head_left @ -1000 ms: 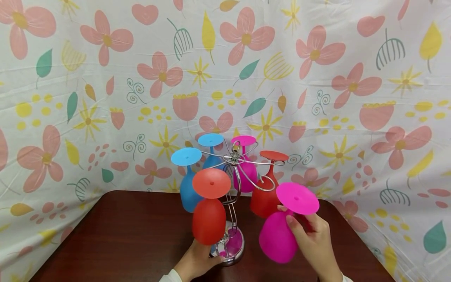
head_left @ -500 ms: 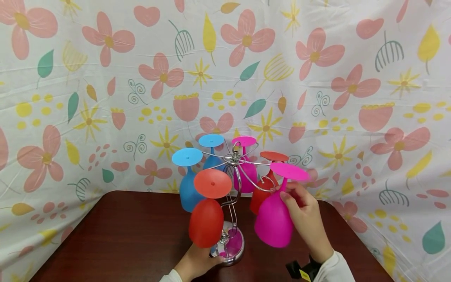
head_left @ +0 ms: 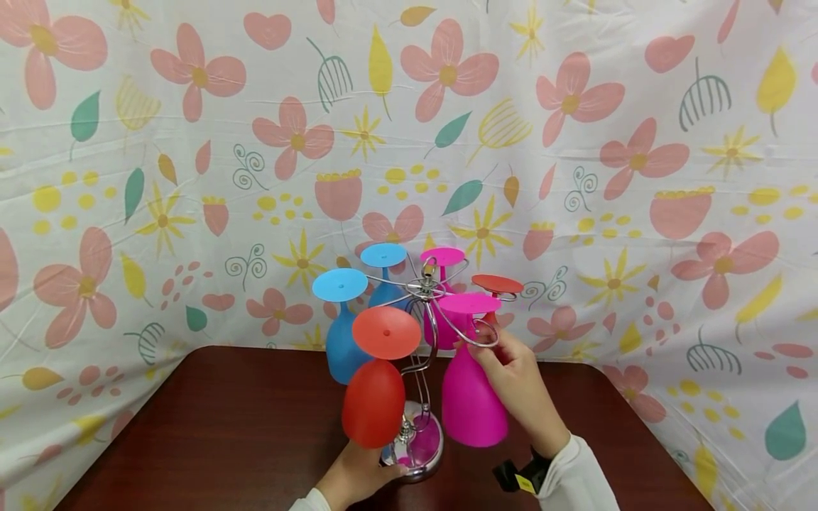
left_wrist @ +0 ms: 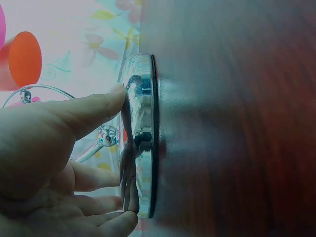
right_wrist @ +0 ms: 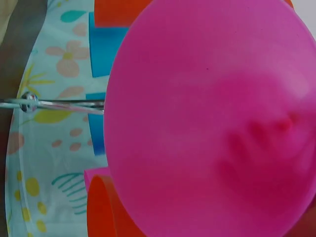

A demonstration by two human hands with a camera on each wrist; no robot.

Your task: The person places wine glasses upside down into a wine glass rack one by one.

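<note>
My right hand (head_left: pixel 520 380) pinches the stem of a pink plastic goblet (head_left: pixel 474 401), held upside down. Its stem is at the curled front-right hook (head_left: pixel 487 343) of a chrome wine glass rack (head_left: pixel 433 333); I cannot tell whether it sits inside the hook. In the right wrist view the pink bowl (right_wrist: pixel 197 123) covers most of the picture, with fingers showing as shadows through it. My left hand (head_left: pixel 358 474) grips the rack's round base (head_left: pixel 427 443); the left wrist view has thumb and fingers (left_wrist: pixel 106 101) on the chrome rim (left_wrist: pixel 143 168).
Upside down on the rack hang two blue goblets (head_left: pixel 345 348), a front red goblet (head_left: pixel 377 404), a right red goblet (head_left: pixel 498 285) and a back pink goblet (head_left: pixel 443 256). Below is a dark wooden table (head_left: pixel 224 426). A flowered cloth (head_left: pixel 211 142) hangs behind.
My right hand has carried the pink goblet up, then left, to the front-right hook, and the goblet has straightened from its tilt. The left hand stays on the base.
</note>
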